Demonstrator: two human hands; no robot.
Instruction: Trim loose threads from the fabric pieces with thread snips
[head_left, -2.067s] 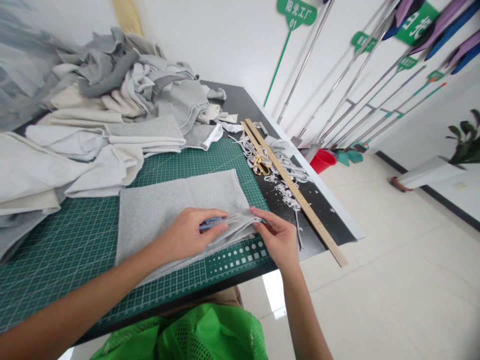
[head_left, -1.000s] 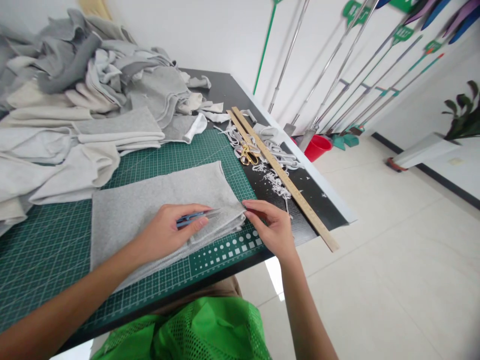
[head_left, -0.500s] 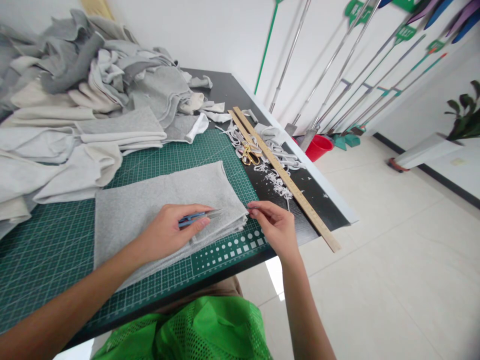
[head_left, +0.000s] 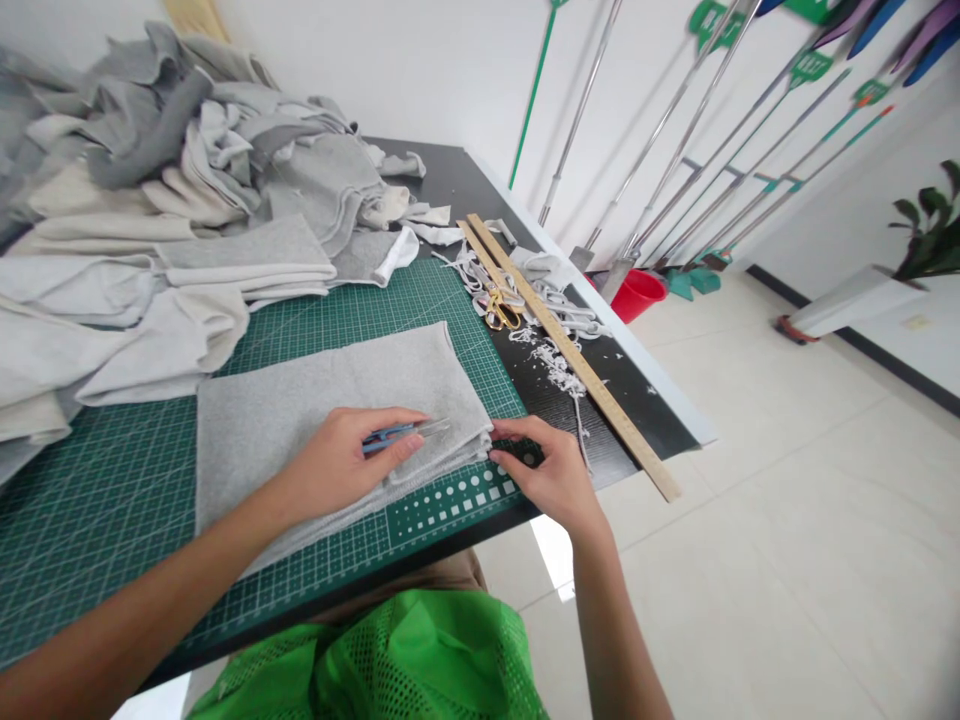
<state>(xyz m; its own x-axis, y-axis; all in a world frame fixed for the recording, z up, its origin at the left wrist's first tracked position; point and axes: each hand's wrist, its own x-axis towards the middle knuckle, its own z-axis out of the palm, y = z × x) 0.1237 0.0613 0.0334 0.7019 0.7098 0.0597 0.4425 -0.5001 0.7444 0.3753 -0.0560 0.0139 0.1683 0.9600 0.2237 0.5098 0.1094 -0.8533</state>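
A folded grey cloth [head_left: 315, 410] lies flat on the green cutting mat [head_left: 105, 500]. My left hand [head_left: 341, 465] rests on the cloth and holds small blue thread snips [head_left: 401, 433], their metal tip pointing at the cloth's right edge. My right hand [head_left: 547, 470] is at the cloth's right corner near the mat's edge, its fingertips pinched together at the corner; whether they grip the fabric or a thread I cannot tell.
A heap of grey and cream cloth [head_left: 172, 190] fills the table's far left. A wooden ruler [head_left: 570, 350], gold scissors [head_left: 499, 310] and white fabric scraps [head_left: 555, 365] lie on the black tabletop [head_left: 637, 410] to the right. A red bucket [head_left: 637, 293] and metal poles [head_left: 660, 120] stand beyond.
My right hand has dropped from the cloth's upper corner to its lower right corner at the mat's edge. My left hand with the snips has stayed on the cloth.
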